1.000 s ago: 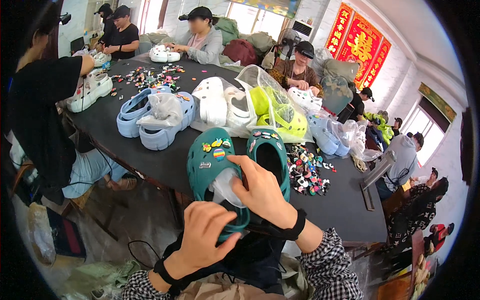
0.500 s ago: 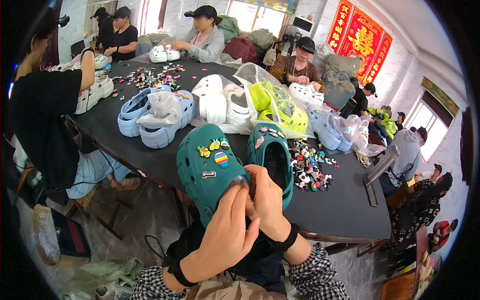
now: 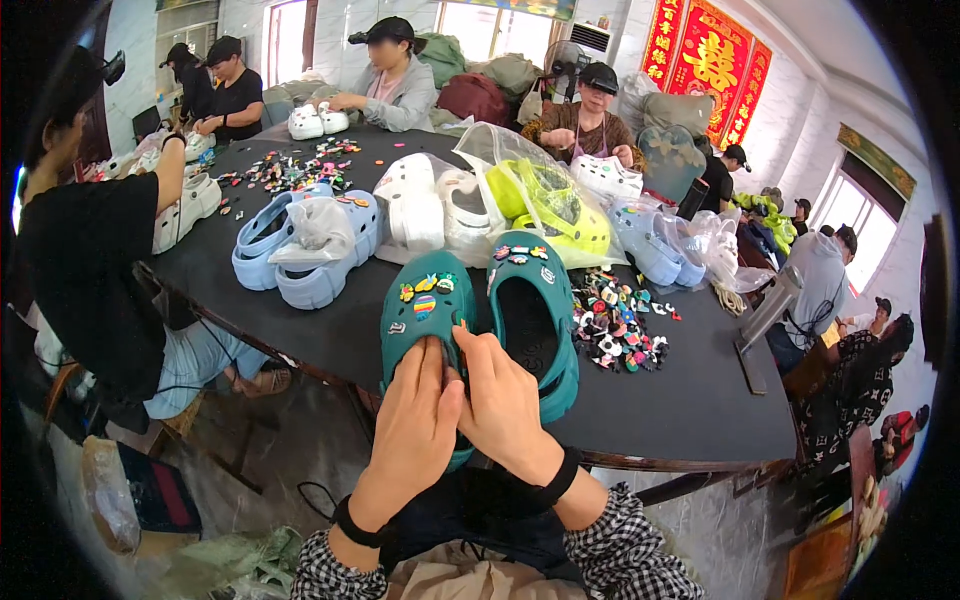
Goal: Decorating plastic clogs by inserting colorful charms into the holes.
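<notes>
A dark green clog (image 3: 410, 285) with colourful charms on its toe is tilted up at the table's near edge. My left hand (image 3: 415, 415) reaches into its foot opening, fingertips hidden under the upper. My right hand (image 3: 505, 395) grips the opening's right side, one finger on top of the upper. A small orange spot shows at that fingertip; I cannot make out what it is. The matching green clog (image 3: 560, 375), also with charms on its toe, lies just right of my hands on the black table (image 3: 670, 415). A pile of loose charms (image 3: 620, 325) lies beside it.
Behind stand light blue clogs (image 3: 315, 285), bagged white clogs (image 3: 410, 215), bagged lime clogs (image 3: 570, 235) and more blue clogs (image 3: 645, 240). More charms (image 3: 290, 165) are scattered farther back. A metal stand (image 3: 765, 330) is at the right edge. Several people work around the table.
The held clog has turned more upright and come closer beside its mate. My left fingers have gone into its opening; my right hand has shifted onto its upper. The person across has raised their hands.
</notes>
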The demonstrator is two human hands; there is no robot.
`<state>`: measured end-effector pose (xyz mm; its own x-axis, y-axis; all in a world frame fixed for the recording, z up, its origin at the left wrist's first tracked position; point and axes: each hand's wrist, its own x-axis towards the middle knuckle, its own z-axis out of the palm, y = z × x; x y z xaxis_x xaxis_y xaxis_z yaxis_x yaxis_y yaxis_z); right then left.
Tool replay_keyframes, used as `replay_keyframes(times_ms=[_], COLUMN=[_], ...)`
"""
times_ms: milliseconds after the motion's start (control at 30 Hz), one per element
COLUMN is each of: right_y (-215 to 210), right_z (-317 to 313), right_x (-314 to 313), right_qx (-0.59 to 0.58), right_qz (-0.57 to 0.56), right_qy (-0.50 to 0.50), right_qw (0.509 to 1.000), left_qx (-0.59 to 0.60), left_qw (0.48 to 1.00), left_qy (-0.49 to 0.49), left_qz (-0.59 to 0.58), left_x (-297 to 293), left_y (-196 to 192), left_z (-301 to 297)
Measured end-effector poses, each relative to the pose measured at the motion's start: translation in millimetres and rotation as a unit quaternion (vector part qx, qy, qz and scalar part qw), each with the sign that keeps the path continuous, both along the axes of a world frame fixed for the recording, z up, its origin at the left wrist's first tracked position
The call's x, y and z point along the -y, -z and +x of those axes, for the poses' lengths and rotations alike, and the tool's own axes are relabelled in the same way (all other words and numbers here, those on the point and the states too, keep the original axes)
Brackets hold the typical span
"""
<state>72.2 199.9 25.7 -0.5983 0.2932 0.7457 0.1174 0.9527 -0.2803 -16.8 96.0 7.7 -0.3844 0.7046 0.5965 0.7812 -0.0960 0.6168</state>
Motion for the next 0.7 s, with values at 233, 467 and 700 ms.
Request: replay_keyframes(times_ms=[233, 467, 700], right_y=[-32, -42, -15], right_z=[37, 82, 93], right_x=[-19, -28, -8], right_qx=[0.101, 0.288, 0.241], right_qz=[0.022, 0.139, 0.187], right_qy=[-0.056, 0.043, 0.017], right_qw=[0.993, 0.946, 0.952], left_qx=[-0.074, -0.060, -0.044], left_qw=[0.996, 0.997, 0.998], left_qy=[-0.049, -0.046, -0.041], left_qz=[0.009, -0.006, 0.001], left_x=[-14, -1, 5], left_y=[-5, 4, 8], left_z=[4, 8, 7])
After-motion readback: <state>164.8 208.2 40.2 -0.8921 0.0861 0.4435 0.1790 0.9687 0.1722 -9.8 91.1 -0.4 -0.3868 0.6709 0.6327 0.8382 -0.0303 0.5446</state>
